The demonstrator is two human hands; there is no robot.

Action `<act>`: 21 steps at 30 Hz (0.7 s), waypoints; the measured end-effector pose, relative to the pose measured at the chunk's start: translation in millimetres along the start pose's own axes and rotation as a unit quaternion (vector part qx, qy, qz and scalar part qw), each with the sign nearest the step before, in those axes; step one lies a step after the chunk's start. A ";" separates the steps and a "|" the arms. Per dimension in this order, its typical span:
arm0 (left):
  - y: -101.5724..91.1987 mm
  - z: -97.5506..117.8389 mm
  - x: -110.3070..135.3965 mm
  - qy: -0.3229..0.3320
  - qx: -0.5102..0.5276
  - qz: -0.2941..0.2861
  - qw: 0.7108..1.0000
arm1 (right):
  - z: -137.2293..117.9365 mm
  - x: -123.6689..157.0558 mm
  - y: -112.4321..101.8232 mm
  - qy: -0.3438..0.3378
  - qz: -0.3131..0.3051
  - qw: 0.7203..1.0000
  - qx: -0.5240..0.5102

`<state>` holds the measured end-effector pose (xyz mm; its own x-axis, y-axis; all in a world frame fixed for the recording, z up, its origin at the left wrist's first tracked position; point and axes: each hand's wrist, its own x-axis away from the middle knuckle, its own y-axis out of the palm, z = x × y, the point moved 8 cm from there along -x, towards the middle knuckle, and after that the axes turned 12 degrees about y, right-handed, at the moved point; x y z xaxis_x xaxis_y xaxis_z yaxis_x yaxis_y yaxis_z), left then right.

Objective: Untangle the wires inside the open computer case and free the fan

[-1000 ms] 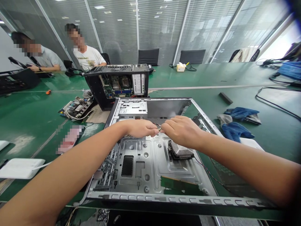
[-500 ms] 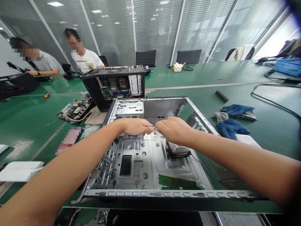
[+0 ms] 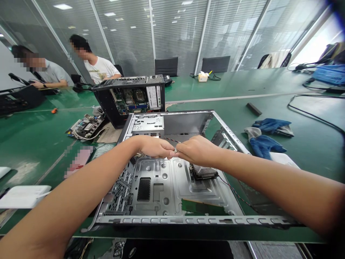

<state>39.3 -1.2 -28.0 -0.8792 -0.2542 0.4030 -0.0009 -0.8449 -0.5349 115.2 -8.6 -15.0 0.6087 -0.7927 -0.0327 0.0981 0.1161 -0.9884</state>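
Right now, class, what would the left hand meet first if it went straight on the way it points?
Most likely the right hand, just ahead of the left hand over the open computer case; whether they touch is unclear.

Blue-and-grey gloves lie near a dark bar.

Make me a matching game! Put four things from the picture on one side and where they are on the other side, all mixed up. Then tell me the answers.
Things:
1. Bare left hand and bare right hand
2. Thin green circuit-board strip
3. Silver finned heat sink
4. Crumpled blue-and-grey cloth pieces

Places:
A. On the green tabletop, right of the open silver metal case
B. Lying in the case, at its near side
C. Close together above the case
D. Inside the case, partly hidden by the right forearm

Right pairs: 1-C, 2-B, 3-D, 4-A
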 end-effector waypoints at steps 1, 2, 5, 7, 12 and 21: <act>2.1 0.3 0.4 0.000 0.018 -0.008 1.000 | -0.8 0.0 0.3 -0.001 -0.007 1.000 -0.002; 4.0 0.8 0.7 0.000 0.033 -0.016 0.999 | -1.5 0.2 0.2 -0.001 -0.012 1.000 -0.005; 7.8 2.4 1.7 -0.003 0.062 -0.034 0.997 | -2.7 1.8 -1.6 -0.002 -0.012 1.000 -0.013; 8.0 0.6 2.7 -0.016 0.079 -0.031 0.996 | -2.2 2.7 -2.6 0.000 0.000 1.000 -0.009; 6.9 -10.3 6.4 -0.062 0.102 -0.014 0.993 | -2.6 4.1 -4.7 -0.004 0.042 0.999 0.011; 13.4 -7.1 8.4 -0.064 0.078 -0.056 0.993 | -8.1 5.3 -4.3 -0.022 0.050 0.998 0.007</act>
<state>28.6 -11.3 -37.1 -0.8093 -0.2034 0.5510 -0.0134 -0.9315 -0.3635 111.7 -18.2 -12.1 0.6501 -0.7497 -0.1238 0.0467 0.2020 -0.9783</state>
